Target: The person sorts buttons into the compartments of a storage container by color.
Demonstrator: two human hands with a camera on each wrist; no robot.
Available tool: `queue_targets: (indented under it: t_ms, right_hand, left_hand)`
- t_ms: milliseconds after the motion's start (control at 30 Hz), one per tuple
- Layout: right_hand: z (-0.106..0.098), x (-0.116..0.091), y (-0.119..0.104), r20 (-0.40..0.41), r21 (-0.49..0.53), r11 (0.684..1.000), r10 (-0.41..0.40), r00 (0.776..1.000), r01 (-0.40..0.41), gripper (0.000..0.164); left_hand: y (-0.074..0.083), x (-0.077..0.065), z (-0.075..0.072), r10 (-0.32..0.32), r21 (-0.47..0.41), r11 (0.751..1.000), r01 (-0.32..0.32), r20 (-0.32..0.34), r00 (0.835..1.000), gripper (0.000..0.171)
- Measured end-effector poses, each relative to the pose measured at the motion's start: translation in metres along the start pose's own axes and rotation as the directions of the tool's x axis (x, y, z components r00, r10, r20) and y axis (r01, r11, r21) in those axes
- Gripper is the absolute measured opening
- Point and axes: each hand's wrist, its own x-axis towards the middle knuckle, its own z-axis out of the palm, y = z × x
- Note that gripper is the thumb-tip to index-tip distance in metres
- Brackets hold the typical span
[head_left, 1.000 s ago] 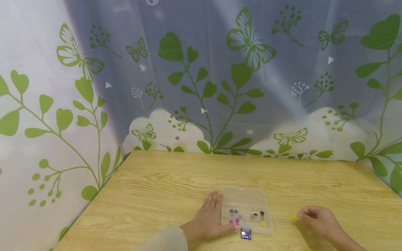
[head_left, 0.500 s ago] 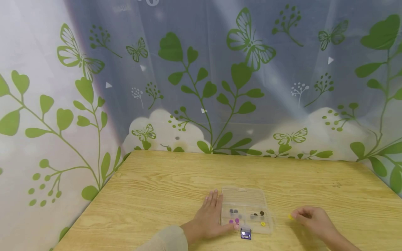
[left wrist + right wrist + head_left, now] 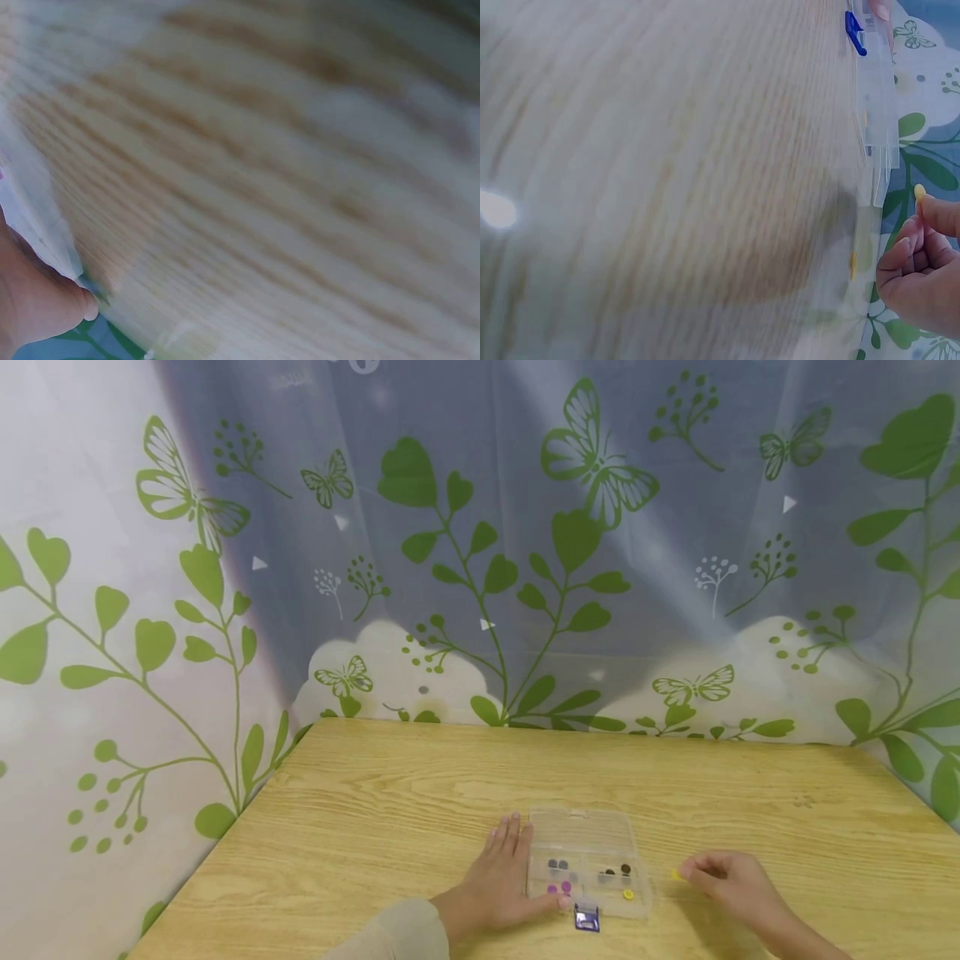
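A clear plastic compartment box [image 3: 581,831] lies on the table with its lid laid back and a blue latch [image 3: 587,918] at its front. Inside are small round buttons: purple ones [image 3: 566,887] front left, grey ones [image 3: 558,865] back left, black ones [image 3: 626,868] back right and a yellow one [image 3: 628,894] front right. My left hand [image 3: 498,881] rests along the box's left side with fingers straight, its thumb at the front edge. Right of the box, my right hand [image 3: 731,881] pinches a yellow button [image 3: 920,193] between thumb and forefinger, other fingers curled.
The wood-grain table [image 3: 375,810] reaches back to a curtain [image 3: 480,543] with green leaves and butterflies. Another yellow spot [image 3: 853,264] shows below the right hand in the right wrist view. Small marks [image 3: 804,802] lie on the table at the right.
My right hand has moved left toward the box with the yellow button pinched in it. The left hand and the box have stayed in place.
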Motion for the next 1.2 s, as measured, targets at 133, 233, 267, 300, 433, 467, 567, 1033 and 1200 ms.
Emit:
queue_targets:
  t_ms: [133, 233, 267, 300, 433, 467, 567, 1033, 1200]
  right_hand:
    - [0.005, 0.001, -0.003, 0.002, 0.008, 1.000, -0.024, 1.000, 0.024, 0.024]
    - [0.009, 0.001, -0.006, 0.005, 0.013, 0.999, -0.036, 0.999, 0.036, 0.022]
    - [0.011, 0.001, -0.008, 0.006, 0.013, 0.999, -0.037, 0.999, 0.037, 0.022]
    - [0.012, 0.000, -0.009, 0.007, 0.019, 0.999, -0.034, 0.999, 0.034, 0.022]
    - [0.018, -0.001, -0.014, 0.018, 0.030, 0.999, -0.040, 0.999, 0.040, 0.021]
    - [0.019, -0.001, -0.015, 0.018, 0.026, 0.998, -0.055, 0.998, 0.055, 0.021]
    - [0.023, -0.001, -0.018, 0.018, 0.020, 0.996, -0.085, 0.996, 0.084, 0.019]
    - [0.033, -0.002, -0.018, 0.068, 0.027, 0.977, -0.215, 0.974, 0.213, 0.012]
    - [0.036, -0.003, -0.018, 0.086, 0.017, 0.974, -0.227, 0.970, 0.226, 0.012]
  left_hand:
    - [0.001, -0.001, -0.001, 0.000, 0.014, 1.000, 0.000, -0.010, 1.000, 0.103]
    - [0.002, -0.002, -0.002, -0.004, 0.018, 1.000, 0.004, -0.009, 1.000, 0.102]
    - [0.002, -0.002, -0.002, -0.006, 0.018, 1.000, 0.006, -0.007, 1.000, 0.102]
    - [0.002, -0.002, -0.002, -0.008, 0.018, 1.000, 0.009, -0.005, 1.000, 0.102]
    - [0.002, -0.002, -0.002, -0.013, 0.020, 1.000, 0.013, -0.004, 1.000, 0.103]
    - [0.002, -0.002, -0.001, -0.012, 0.020, 1.000, 0.012, -0.005, 1.000, 0.103]
    - [0.002, -0.002, -0.001, -0.010, 0.021, 1.000, 0.010, -0.006, 1.000, 0.103]
    - [0.002, -0.002, -0.002, -0.010, 0.033, 0.999, 0.010, 0.000, 1.000, 0.103]
    - [0.002, -0.001, -0.001, -0.008, 0.037, 0.999, 0.008, -0.002, 1.000, 0.103]
